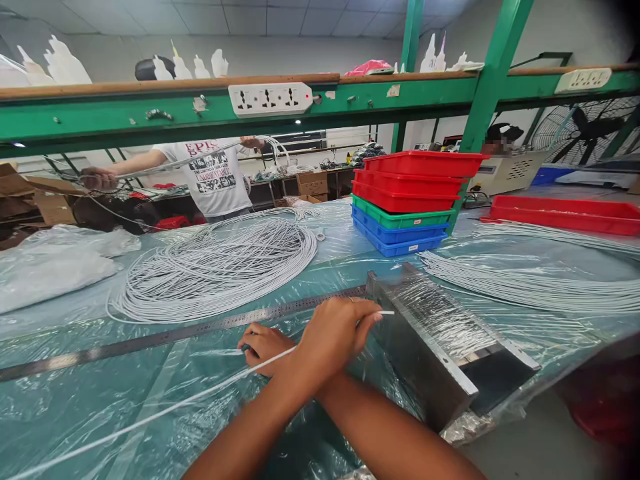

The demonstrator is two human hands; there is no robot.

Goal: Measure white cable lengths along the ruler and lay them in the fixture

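Centre frame: left hand (334,330) pinches cable tip (387,313) | right hand (271,347): grip, I can't tell | step: positioning, seemingly | next: calls for steady pinching

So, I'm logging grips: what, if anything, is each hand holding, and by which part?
The left hand pinches a white cable close to one end, its tip poking out. Whether the right hand holds anything cannot be told.

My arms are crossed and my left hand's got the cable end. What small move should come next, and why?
I'd probably slide your right hand out from under your left arm: the cable crosses over its wrist, while your left hand already pinches the end.
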